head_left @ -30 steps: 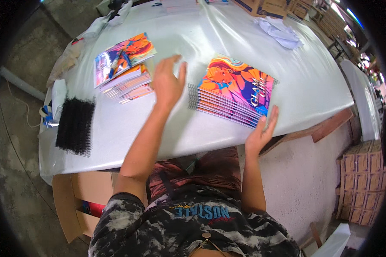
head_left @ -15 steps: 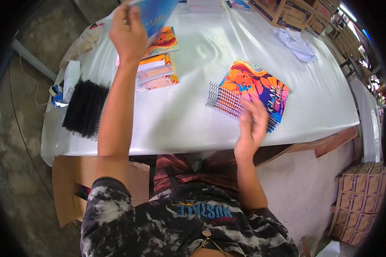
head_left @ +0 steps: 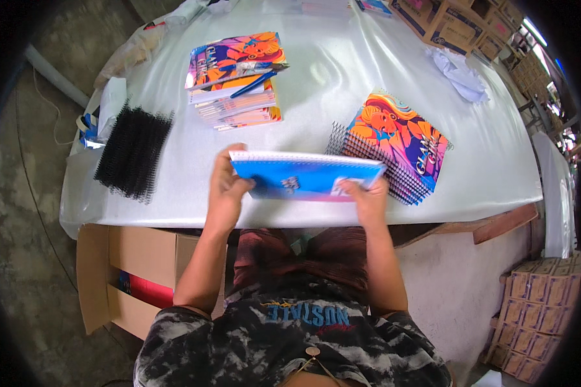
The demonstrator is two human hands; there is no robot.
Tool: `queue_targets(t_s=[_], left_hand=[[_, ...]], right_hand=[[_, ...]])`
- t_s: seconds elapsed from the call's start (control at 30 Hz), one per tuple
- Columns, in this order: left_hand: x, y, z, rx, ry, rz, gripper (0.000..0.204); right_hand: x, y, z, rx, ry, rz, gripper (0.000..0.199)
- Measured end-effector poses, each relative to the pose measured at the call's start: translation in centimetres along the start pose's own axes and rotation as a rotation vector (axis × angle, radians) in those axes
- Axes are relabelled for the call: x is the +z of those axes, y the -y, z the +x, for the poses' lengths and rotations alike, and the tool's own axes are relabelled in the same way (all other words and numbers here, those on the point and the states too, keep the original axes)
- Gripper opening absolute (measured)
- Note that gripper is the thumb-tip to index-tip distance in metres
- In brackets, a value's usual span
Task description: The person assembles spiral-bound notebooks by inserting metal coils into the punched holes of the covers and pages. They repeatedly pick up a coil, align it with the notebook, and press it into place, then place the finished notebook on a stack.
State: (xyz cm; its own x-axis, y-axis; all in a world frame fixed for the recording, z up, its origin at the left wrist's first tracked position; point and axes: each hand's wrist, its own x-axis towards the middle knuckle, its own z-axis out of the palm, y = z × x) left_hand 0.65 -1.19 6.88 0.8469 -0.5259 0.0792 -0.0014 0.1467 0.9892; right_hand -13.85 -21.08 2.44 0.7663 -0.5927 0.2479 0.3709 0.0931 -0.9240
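Held level near the table's front edge is a notebook (head_left: pixel 316 181) with a blue back cover and a row of punched holes along its far edge; it is slightly blurred. My left hand (head_left: pixel 226 190) grips its left end, thumb on the cover. My right hand (head_left: pixel 370 198) closes on the right end, with its thumb over a white patch. Just beyond my right hand lies a stack of coil-bound notebooks (head_left: pixel 400 138) with colourful illustrated covers. Farther left, a stack of notebooks without coils (head_left: pixel 235 61) carries a blue pen (head_left: pixel 254 84). Black binding coils (head_left: pixel 134 155) lie in a pile at the left.
White sheeting covers the table (head_left: pixel 303 84). Crumpled white paper (head_left: pixel 457 74) and cardboard boxes (head_left: pixel 457 27) stand at the far right. An opened carton (head_left: pixel 142 248) is below the front left edge. Brown packages (head_left: pixel 539 309) are stacked on the right.
My left hand has come back from the far left stack with the blue-covered notebook. My right hand has left the coil-bound stack and taken the notebook's right end.
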Motion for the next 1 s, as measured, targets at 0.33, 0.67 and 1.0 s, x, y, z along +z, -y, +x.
queue_targets(t_s=[0.33, 0.67, 1.0], left_hand=[[-0.2, 2.6, -0.1, -0.137, 0.199, 0.011, 0.029], [-0.8, 4.1, 0.0, -0.05, 0.217, 0.149, 0.025], [-3.6, 4.0, -0.2, -0.059, 0.385, 0.337, 0.042]], right_hand=[[1.2, 0.0, -1.2, 0.116, -0.004, -0.047, 0.016], [1.0, -1.4, -0.4, 0.146, 0.007, -0.06, 0.016], [-0.4, 2.7, 1.0, 0.159, 0.24, -0.141, 0.028]])
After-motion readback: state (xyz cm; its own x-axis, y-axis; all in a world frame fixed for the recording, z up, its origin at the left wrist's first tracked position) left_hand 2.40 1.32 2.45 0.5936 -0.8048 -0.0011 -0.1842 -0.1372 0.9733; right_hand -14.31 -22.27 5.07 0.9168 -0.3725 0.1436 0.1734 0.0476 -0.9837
